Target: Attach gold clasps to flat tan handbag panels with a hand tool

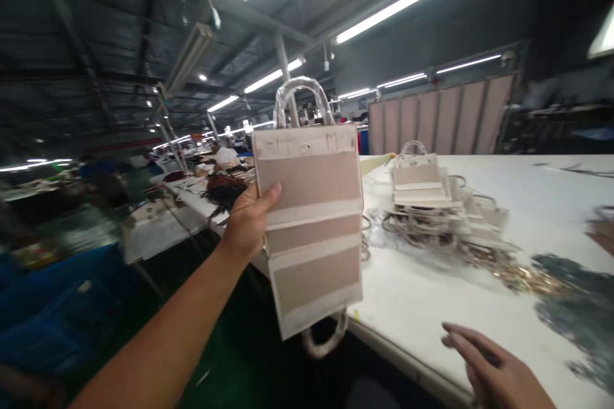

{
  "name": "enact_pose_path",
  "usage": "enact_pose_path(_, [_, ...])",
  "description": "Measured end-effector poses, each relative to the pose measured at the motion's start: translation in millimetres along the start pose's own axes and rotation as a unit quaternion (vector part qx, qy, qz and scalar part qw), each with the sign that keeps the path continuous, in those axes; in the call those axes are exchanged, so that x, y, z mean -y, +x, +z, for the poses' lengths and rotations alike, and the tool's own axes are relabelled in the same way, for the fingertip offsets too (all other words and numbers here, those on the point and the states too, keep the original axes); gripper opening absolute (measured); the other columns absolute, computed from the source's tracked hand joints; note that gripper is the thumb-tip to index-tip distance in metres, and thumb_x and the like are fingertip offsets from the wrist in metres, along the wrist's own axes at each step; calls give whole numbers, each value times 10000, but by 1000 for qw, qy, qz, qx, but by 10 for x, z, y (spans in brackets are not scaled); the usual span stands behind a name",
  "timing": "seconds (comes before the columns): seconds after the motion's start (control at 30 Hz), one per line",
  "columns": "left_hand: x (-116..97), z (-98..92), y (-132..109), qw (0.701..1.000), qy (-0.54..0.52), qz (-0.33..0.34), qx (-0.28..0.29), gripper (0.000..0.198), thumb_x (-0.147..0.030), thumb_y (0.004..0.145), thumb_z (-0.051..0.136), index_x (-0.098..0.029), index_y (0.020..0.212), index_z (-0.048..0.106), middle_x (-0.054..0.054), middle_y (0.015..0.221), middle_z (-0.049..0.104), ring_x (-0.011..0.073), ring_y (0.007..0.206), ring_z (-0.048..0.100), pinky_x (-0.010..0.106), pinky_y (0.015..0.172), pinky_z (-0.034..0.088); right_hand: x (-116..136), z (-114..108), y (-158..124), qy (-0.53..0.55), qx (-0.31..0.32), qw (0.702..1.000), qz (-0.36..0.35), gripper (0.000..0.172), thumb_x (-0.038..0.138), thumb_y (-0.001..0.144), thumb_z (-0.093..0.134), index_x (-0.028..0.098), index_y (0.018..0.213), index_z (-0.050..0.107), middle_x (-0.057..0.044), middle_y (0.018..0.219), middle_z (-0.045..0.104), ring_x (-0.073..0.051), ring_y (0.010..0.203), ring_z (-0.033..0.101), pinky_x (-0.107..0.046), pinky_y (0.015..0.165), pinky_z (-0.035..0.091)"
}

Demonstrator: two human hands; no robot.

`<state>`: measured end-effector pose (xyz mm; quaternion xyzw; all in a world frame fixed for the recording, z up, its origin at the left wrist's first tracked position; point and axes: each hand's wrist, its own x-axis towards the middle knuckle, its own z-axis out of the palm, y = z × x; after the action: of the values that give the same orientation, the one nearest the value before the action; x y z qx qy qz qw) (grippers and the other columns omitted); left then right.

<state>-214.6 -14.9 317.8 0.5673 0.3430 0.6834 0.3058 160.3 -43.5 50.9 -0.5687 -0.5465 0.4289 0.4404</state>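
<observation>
My left hand [247, 220] grips the left edge of an unfolded handbag panel [311, 230], thumb on the face toward me. The panel hangs upright in the air, beige with pale bands across it. One plastic-wrapped handle [304, 84] arches above its top edge and another handle [326, 339] loops below the bottom. My right hand [499, 364] is low at the right, over the table's near edge. Its fingers are stretched out, a little apart, with nothing seen in them.
On the white table [412, 307] lies a pile of similar bag panels [422, 198] with handles. To its right are gold-coloured metal pieces [532, 278] and a dark, clear-looking heap [570, 307]. Dark strands [225, 188] lie farther left. Blue bins [62, 307] stand at the lower left.
</observation>
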Motion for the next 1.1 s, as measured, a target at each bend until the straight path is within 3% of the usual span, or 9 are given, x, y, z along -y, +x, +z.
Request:
enact_pose_path(0.1, [44, 113, -405, 968, 14, -208, 142, 410, -368, 888, 801, -204, 1250, 702, 59, 1040, 799, 247, 855, 758, 329, 764, 610, 240, -113, -89, 112, -9, 993, -48, 739, 746, 900, 626, 232, 1432, 626, -145, 1266, 700, -156, 509, 509, -345, 444, 500])
enact_pose_path(0.23, [541, 287, -991, 855, 14, -398, 331, 416, -411, 913, 790, -143, 1227, 742, 112, 1045, 798, 240, 867, 760, 271, 747, 580, 539, -325, -378, 151, 41, 980, -123, 742, 636, 885, 744, 272, 1502, 550, -138, 1343, 639, -120, 564, 495, -287, 481, 466])
enact_pose_path(0.37, [1124, 490, -1381, 777, -60, -484, 398, 504, -432, 906, 788, -150, 1317, 712, 137, 1150, 780, 277, 984, 761, 321, 865, 580, 262, -491, -651, 110, 55, 992, -40, 647, 629, 849, 795, 200, 1318, 671, -51, 919, 676, -129, 593, 496, -245, 516, 439])
enact_pose_path(0.57, [1549, 1028, -1448, 691, -99, -540, 470, 548, -429, 854, 805, -125, 1303, 728, 162, 1165, 777, 293, 990, 757, 332, 863, 580, -455, -600, -1081, 261, 50, 961, 79, 604, 615, 805, 816, 180, 1206, 697, 1, 804, 592, -107, 537, 468, -194, 435, 411])
enact_pose_path(0.67, [1656, 1398, -1437, 625, -119, -576, 513, 621, -573, 888, 731, -88, 1277, 744, 195, 1256, 743, 331, 1119, 727, 375, 981, 558, -487, -692, -1194, 297, 48, 948, 104, 652, 564, 780, 801, 161, 1282, 703, -1, 733, 603, -118, 513, 474, -199, 439, 411])
enact_pose_path(0.73, [1734, 1622, -1464, 592, -145, -600, 519, 705, -643, 883, 703, -88, 1316, 725, 202, 1317, 714, 355, 1205, 692, 411, 1062, 524, -432, -790, -1231, 273, 22, 959, 73, 635, 552, 801, 758, 167, 1305, 718, -82, 923, 695, -173, 627, 582, -223, 477, 443])
enact_pose_path(0.87, [1919, 1889, -1517, 641, -151, -570, 491, 802, -552, 881, 764, -236, 1571, 502, 146, 1437, 651, 352, 1295, 645, 476, 1115, 489, -365, -974, -1313, 127, -35, 991, -22, 511, 581, 859, 707, 174, 1156, 794, -162, 1401, 626, -373, 1154, 619, -383, 808, 567])
enact_pose_path(0.97, [2051, 1964, -1464, 701, -46, -493, 513, 853, -516, 885, 789, -279, 1617, 420, 112, 1464, 634, 322, 1247, 670, 434, 1055, 517, -439, -943, -1396, 106, 10, 994, 12, 498, 592, 946, 639, 181, 1191, 776, -112, 1113, 739, -338, 1019, 661, -395, 846, 545])
enact_pose_path(1.1, [2222, 2160, -1324, 744, 82, -278, 602, 532, -491, 914, 720, -222, 1373, 701, 62, 1344, 712, 303, 1236, 649, 356, 1072, 471, -642, -650, -1450, 105, -1, 993, 59, 456, 584, 999, 603, 173, 1097, 774, -52, 916, 719, -235, 778, 636, -309, 703, 505])
